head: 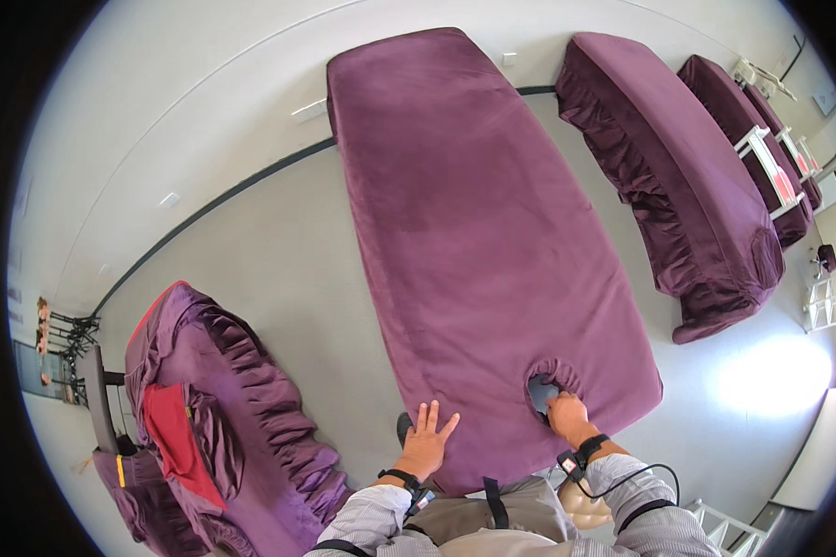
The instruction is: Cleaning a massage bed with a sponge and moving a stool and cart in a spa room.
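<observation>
Before me stretches a massage table under a purple velvety cover (474, 209). Near its close end, right of the middle, is a face hole (544, 394) with a gathered edge, and the grey floor shows through it. My right hand (568, 416) is at the lower right rim of this hole, its fingers curled over the cover's edge and the fingertips partly hidden. Flat on the near left corner of the cover rests my left hand (425, 440), fingers apart, holding nothing.
Another table with a ruffled purple cover (683, 160) stands to the right, with more covered tables beyond it and a white rack (770, 170). At the left lie heaped purple covers (251, 418) with a red cloth (181, 432). A tan tufted seat (585, 503) shows beside my legs.
</observation>
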`<action>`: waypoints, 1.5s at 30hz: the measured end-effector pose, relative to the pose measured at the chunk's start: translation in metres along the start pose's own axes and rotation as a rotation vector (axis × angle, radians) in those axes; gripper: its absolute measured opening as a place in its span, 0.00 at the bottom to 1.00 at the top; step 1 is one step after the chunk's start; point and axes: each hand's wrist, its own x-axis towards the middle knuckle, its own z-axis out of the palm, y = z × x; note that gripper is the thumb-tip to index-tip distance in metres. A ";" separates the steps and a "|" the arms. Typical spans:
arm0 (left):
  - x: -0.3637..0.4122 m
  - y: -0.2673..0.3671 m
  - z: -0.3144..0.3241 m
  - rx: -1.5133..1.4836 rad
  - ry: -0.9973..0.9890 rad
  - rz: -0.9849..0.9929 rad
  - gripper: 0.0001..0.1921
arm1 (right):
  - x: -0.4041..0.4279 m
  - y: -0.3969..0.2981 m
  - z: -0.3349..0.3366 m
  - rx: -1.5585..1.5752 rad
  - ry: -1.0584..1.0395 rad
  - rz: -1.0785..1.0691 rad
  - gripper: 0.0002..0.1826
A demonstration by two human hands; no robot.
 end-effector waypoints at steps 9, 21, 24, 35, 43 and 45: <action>-0.006 -0.008 0.007 0.003 0.030 0.038 0.40 | -0.001 -0.002 -0.037 -0.090 -0.182 0.091 0.15; -0.066 -0.039 0.140 -0.263 -0.114 0.941 0.15 | -0.026 -0.137 -0.013 0.540 0.396 0.200 0.25; -0.075 -0.078 0.100 -0.393 -0.557 0.587 0.15 | -0.060 -0.167 0.005 0.540 0.315 0.299 0.26; -0.149 -0.294 0.060 -0.289 -0.484 -0.016 0.24 | -0.118 -0.167 0.004 0.034 -0.646 0.151 0.33; -0.219 -0.322 0.074 -0.474 -0.469 -0.260 0.25 | -0.066 -0.216 -0.043 0.148 -0.427 0.273 0.37; -0.226 -0.321 0.070 -0.497 -0.490 -0.281 0.25 | -0.049 -0.232 -0.056 0.106 -0.361 0.179 0.36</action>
